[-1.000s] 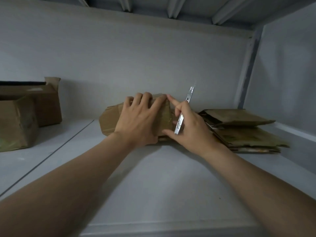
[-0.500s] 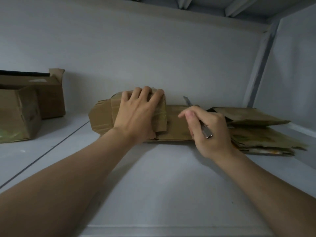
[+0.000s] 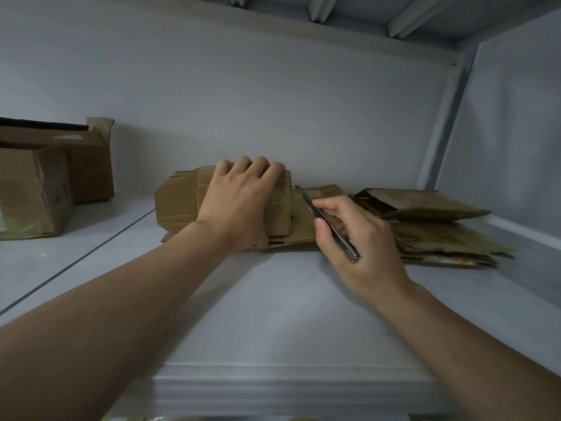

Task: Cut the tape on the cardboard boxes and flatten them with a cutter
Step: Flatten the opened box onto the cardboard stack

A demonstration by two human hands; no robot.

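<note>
View from a head cam, looking down two bare forearms onto a pale grey metal shelf w/ a grey back wall.

Centre, toward the far side: a partly collapsed brown cardboard box lying on the shelf, flaps loose. The left hand lies palm-down on top of it, fingers curled over the far top edge, pressing and gripping the box to steady it.

Just right of that, the right hand is closed around a slim silver metal cutter, held like a pen. Blade end points far-left toward the box's right side, at the seam next to the left hand's fingers. Can't tell if the tip is actually touching cardboard or tape.

Far right: a stack of already flattened brown cardboard pieces, just beside the right hand. Far left, well apart: two upright brown cardboard boxes, one w/ its top flap open, not yet flattened.

Step in hand, approx: cutting the tape on the centre box so it can fold flat. Next move prob. needs the blade drawn along the taped seam, away from the left fingers, which sit v. close to the blade, then pressing the box down flat.
</note>
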